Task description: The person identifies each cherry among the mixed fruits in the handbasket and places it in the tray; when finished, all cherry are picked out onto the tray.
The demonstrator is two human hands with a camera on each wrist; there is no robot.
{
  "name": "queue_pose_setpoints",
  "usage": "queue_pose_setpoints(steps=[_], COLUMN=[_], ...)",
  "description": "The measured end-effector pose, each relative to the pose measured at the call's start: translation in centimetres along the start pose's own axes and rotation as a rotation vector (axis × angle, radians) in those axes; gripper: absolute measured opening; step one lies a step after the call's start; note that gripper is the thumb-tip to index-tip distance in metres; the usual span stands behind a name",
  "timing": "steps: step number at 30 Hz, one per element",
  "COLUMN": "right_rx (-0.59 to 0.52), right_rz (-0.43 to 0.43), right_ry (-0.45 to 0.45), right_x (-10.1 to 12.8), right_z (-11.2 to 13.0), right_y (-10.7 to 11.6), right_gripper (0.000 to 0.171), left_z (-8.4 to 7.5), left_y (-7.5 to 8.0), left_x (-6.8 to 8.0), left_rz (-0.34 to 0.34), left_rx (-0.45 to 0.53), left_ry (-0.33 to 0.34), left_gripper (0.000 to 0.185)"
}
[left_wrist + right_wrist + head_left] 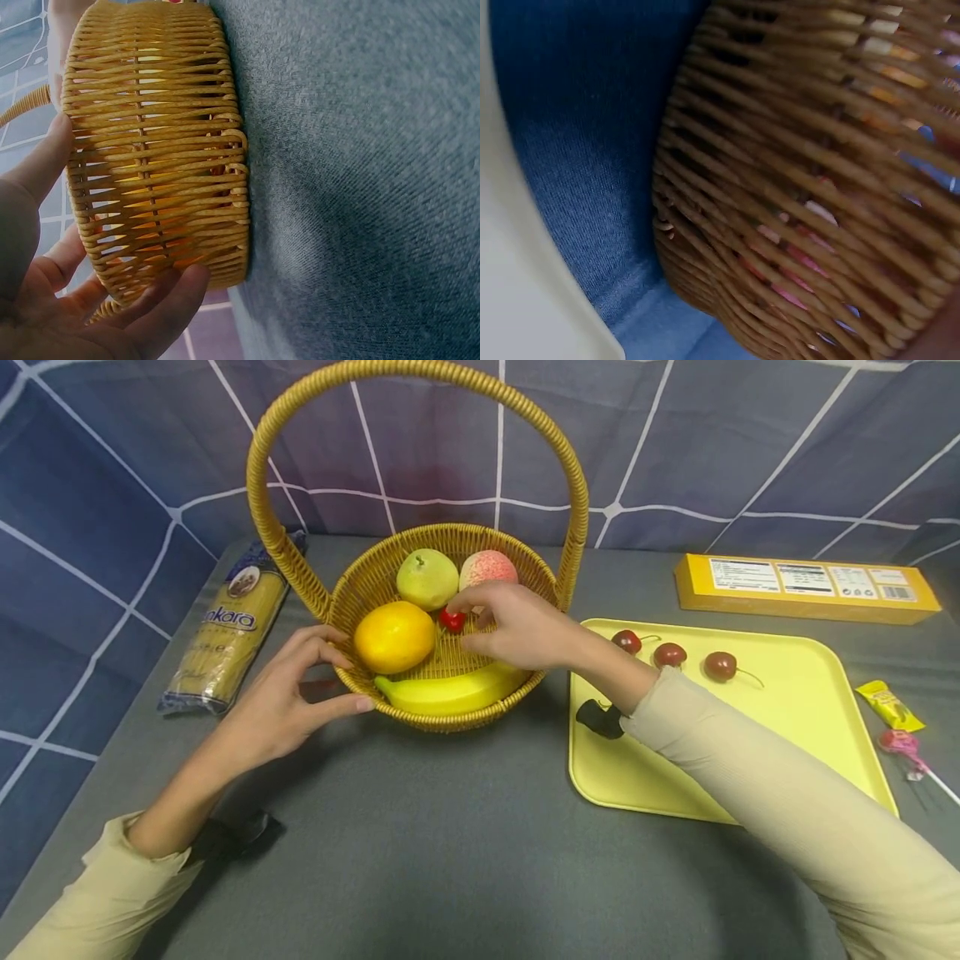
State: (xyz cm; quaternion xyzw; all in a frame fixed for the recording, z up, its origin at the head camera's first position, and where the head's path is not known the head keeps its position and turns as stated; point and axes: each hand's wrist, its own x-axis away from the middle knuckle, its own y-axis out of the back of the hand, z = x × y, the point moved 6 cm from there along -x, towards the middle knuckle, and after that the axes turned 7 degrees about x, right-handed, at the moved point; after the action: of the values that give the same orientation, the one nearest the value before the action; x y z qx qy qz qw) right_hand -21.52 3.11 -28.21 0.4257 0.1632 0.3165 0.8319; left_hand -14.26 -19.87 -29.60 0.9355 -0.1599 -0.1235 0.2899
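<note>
A wicker basket (465, 720) with a tall arched handle holds a yellow-orange fruit (394, 637), a green pear-like fruit (427, 579), a pinkish peach (488, 568), a banana (457, 691) and a small red fruit (452, 619). My left hand (288, 693) holds the basket's left side, thumb at the front rim; the left wrist view shows its fingers curved against the weave. Inside the basket is my right hand (517, 625), thumb and index finger apart, its fingertips just over the small red fruit. From the right wrist, only the basket's outer weave shows clearly.
Right of the basket, a yellow tray (780, 735) carries several cherries (670, 655), partly under my right forearm. Behind it lies a yellow-orange box (806, 589). A yellow-wrapped candy (890, 706) and a pink lollipop (900, 743) lie farther right. A pasta packet (225, 627) is at left.
</note>
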Motion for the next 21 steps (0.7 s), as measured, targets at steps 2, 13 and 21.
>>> queue_pose_setpoints(steps=[2, 13, 21], right_rx=[0.03, 0.12, 0.113], right_rz=[0.047, 0.137, 0.144], right_ry=[0.001, 0.028, 0.005], right_x=[-0.5, -2.3, -2.6], right_z=[-0.2, -0.7, -0.8], right_y=[-0.5, -1.8, -2.0], right_gripper=[0.042, 0.039, 0.037], left_z=[0.0, 0.1, 0.0], left_y=[0.0, 0.1, 0.1], left_x=[0.0, -0.1, -0.2], left_rz=[0.002, 0.0, -0.003], left_rx=[-0.001, 0.01, 0.004], left_ry=[0.002, 0.003, -0.01], left_gripper=[0.034, 0.034, 0.034])
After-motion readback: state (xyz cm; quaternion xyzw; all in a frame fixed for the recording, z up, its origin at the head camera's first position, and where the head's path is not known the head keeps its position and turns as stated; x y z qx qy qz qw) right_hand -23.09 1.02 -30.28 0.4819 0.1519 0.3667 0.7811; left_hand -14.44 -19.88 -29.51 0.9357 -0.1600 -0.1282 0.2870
